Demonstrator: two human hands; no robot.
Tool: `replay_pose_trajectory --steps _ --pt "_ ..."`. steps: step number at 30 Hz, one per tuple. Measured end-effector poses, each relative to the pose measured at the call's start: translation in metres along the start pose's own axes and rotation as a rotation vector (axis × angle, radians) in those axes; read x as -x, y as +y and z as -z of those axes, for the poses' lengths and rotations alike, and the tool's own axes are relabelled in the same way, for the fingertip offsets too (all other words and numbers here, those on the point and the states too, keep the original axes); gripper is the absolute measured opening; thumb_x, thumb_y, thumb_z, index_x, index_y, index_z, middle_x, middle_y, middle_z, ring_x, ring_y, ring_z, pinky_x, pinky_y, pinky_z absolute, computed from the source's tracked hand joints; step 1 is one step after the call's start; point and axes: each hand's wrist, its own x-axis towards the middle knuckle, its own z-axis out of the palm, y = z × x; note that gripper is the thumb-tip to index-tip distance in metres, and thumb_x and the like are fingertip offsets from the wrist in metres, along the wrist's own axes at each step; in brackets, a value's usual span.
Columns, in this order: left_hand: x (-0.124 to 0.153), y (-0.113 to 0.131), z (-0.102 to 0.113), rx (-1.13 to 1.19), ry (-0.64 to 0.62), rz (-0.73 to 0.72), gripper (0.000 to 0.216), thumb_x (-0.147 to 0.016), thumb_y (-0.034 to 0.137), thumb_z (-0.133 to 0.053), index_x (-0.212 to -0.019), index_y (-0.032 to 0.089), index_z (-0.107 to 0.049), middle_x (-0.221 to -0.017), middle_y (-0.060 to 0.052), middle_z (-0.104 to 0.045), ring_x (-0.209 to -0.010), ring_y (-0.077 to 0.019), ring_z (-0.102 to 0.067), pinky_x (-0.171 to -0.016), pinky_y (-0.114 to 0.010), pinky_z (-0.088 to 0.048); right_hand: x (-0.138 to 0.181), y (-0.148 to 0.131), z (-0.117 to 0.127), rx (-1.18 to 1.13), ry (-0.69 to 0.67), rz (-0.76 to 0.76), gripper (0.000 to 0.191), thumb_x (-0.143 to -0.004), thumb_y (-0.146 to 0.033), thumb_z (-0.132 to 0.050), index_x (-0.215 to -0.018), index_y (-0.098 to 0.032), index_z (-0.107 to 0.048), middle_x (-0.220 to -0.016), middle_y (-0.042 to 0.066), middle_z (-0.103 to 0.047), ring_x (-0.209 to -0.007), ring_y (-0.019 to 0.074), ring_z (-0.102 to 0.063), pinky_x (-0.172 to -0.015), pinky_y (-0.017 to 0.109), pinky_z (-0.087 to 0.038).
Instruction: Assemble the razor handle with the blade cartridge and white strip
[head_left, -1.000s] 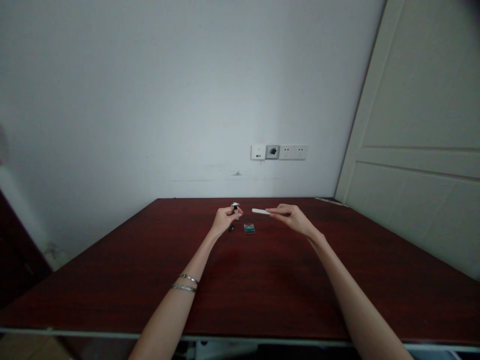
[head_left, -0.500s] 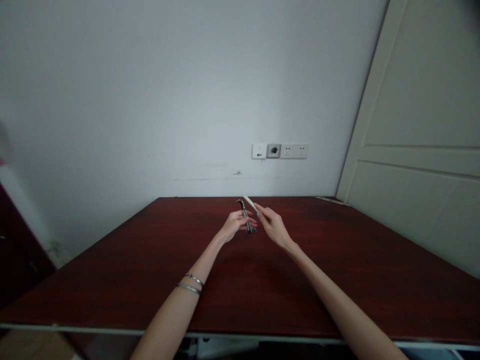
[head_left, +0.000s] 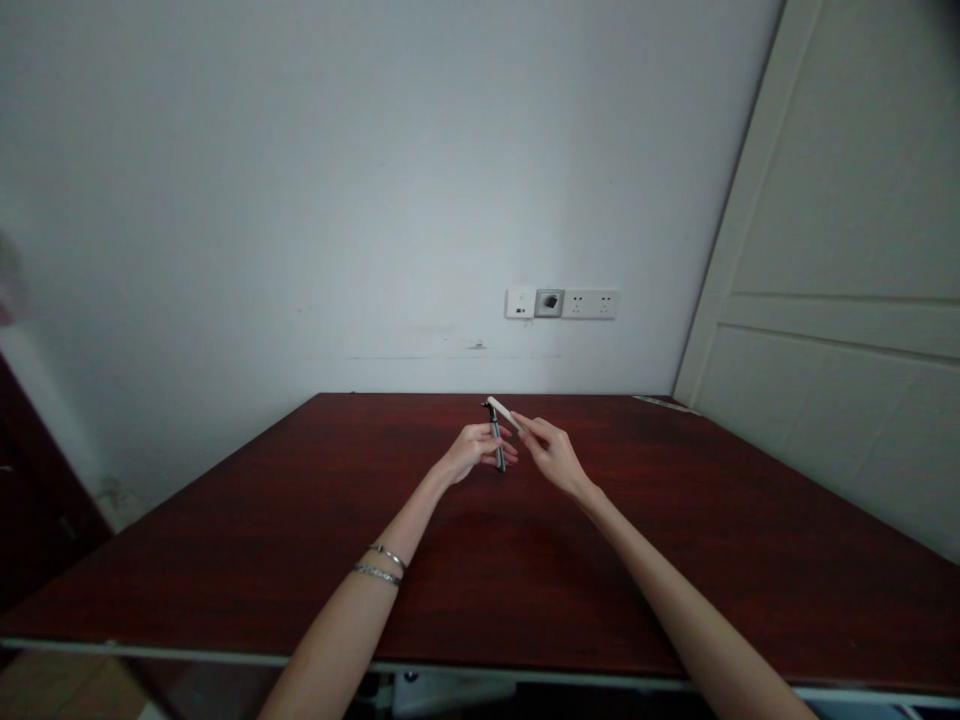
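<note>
My left hand is closed around a slim black-and-silver tool with a bent dark top end. The tool stands nearly upright above the table, leaning slightly; its exact kind is unclear. Between the thumb and fingers of my right hand is a narrow white stick-like thing, slanting up to the left. Its far tip overlaps the tool's top end in the view; whether they touch I cannot tell. Both hands are close together over the far middle of the table.
The dark red wooden table reaches back to a pale wall. Sockets are set in that wall. A cream panelled door borders the right side. A flat strip lies at the table's far right edge.
The black-and-silver tool has turned in my left hand, and its foot no longer shows sticking out to the right. The white stick's tip has come down to the tool's top.
</note>
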Motion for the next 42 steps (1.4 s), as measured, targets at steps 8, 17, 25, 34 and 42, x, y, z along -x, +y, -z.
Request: replay_pose_trajectory --steps 8,17,25,34,42 --pt "0.002 0.005 -0.001 -0.022 -0.008 0.005 0.033 -0.073 0.03 -0.064 -0.096 0.009 -0.053 -0.083 -0.015 -0.067 -0.075 -0.0224 -0.066 -0.072 -0.038 -0.049 0.001 -0.001 0.001 -0.016 -0.033 0.015 0.036 -0.087 -0.031 -0.043 -0.117 -0.018 -0.058 -0.072 0.003 -0.055 -0.061 0.0133 -0.047 -0.057 0.025 -0.039" --pt "0.003 0.005 0.002 -0.075 -0.002 0.0 0.034 -0.072 0.031 -0.065 -0.095 0.009 -0.055 -0.083 -0.015 -0.068 -0.074 -0.0226 -0.066 -0.069 -0.037 -0.05 0.0 -0.008 0.009 -0.01 0.001 0.035 0.035 -0.087 -0.03 -0.044 -0.117 -0.018 -0.059 -0.073 0.003 -0.054 -0.063 0.0132 -0.048 -0.059 0.025 -0.039" --pt "0.003 0.005 0.002 -0.119 0.036 0.013 0.034 -0.069 0.031 -0.067 -0.093 0.009 -0.056 -0.082 -0.014 -0.068 -0.073 -0.0225 -0.066 -0.067 -0.035 -0.051 0.001 -0.009 0.012 0.035 -0.022 0.042 0.034 -0.087 -0.028 -0.043 -0.117 -0.02 -0.058 -0.077 0.004 -0.056 -0.067 0.0137 -0.051 -0.063 0.025 -0.041" --pt "0.005 0.007 0.002 -0.116 0.046 0.016 0.035 -0.067 0.031 -0.069 -0.092 0.01 -0.057 -0.081 -0.013 -0.067 -0.072 -0.0219 -0.066 -0.066 -0.034 -0.051 0.002 -0.007 0.012 0.045 -0.037 0.031 0.034 -0.086 -0.029 -0.044 -0.114 -0.02 -0.061 -0.075 0.004 -0.058 -0.065 0.014 -0.051 -0.062 0.026 -0.041" --pt "-0.001 0.007 0.012 -0.611 0.387 -0.032 0.021 -0.067 0.026 -0.065 -0.082 0.012 -0.066 -0.064 -0.005 -0.066 -0.058 -0.0159 -0.06 -0.056 -0.025 -0.044 -0.001 -0.001 0.017 0.062 0.141 -0.01 0.036 -0.086 -0.028 -0.043 -0.117 -0.017 -0.058 -0.068 0.002 -0.052 -0.059 0.0128 -0.046 -0.057 0.024 -0.038"
